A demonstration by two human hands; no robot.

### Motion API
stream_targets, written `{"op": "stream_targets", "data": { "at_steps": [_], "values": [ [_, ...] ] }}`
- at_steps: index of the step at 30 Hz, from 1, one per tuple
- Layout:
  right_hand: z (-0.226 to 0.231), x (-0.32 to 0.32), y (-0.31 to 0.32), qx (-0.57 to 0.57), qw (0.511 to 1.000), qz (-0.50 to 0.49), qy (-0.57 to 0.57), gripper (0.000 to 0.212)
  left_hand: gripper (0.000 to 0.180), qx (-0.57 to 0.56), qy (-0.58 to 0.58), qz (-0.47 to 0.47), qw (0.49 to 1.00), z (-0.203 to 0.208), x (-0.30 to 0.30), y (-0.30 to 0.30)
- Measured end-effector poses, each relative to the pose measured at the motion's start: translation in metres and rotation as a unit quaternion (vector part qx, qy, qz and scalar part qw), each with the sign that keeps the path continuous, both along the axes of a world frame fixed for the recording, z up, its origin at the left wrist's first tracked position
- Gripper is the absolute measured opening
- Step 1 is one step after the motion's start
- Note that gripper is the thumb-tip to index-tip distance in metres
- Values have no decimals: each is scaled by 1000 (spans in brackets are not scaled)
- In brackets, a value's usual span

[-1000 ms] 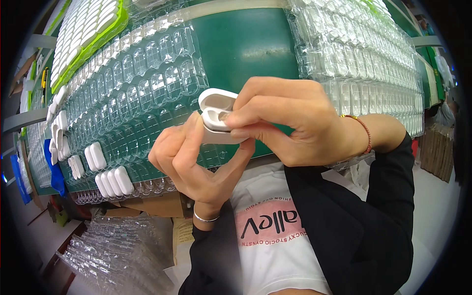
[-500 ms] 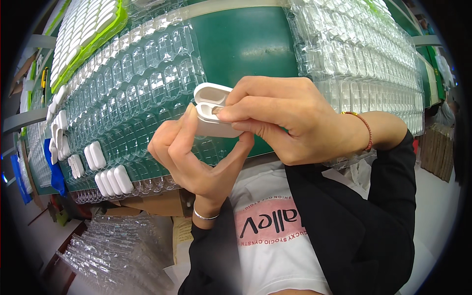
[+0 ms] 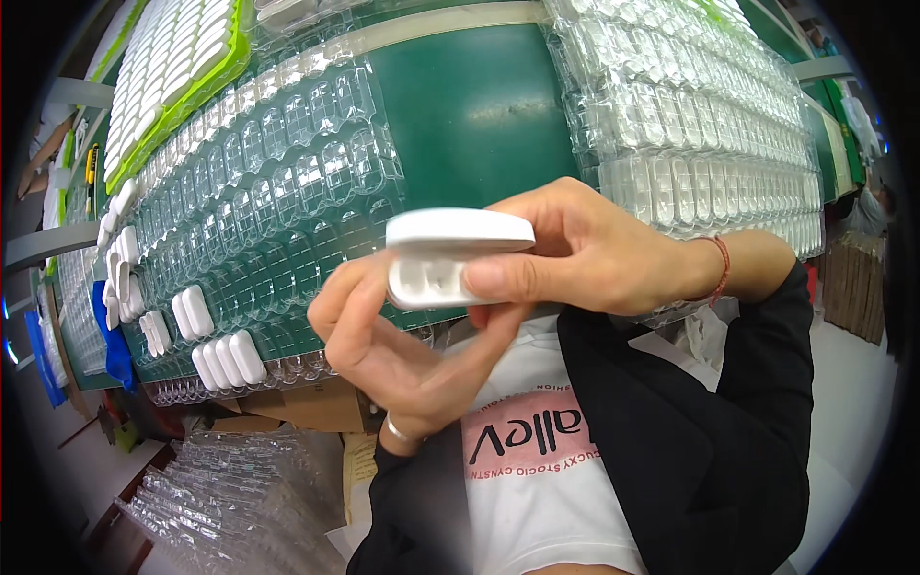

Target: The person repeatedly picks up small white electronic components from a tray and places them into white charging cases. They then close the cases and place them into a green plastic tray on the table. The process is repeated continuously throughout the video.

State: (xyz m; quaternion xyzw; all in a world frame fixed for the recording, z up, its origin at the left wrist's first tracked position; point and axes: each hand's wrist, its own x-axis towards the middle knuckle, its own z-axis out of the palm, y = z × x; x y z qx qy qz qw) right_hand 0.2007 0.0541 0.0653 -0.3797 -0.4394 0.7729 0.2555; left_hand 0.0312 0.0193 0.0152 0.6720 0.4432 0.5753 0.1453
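white case: lid raised, between both hands over green table | left hand: holds its left end | right hand: pinches its right end, thumb covering part of the hollow | lime tray: white pieces, cut off above | right-side clear trays: white pieces, details unclear

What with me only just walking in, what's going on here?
A person holds an open white case between the left hand, at its left end, and the right hand, at its right. More white cases lie to the left, near clear plastic trays on a green table.
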Motion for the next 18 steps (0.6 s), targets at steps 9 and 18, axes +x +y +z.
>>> {"op": "stream_targets", "data": {
  "at_steps": [9, 18],
  "values": [
    [-8, 11, -72, 410, 888, 47, -206, 34, 47, -291, 41, -306, 905, 13, -56, -49],
    [-61, -8, -114, 326, 917, 97, -208, 29, 45, -496, 27, -328, 804, -30, -79, -91]
  ]
}}
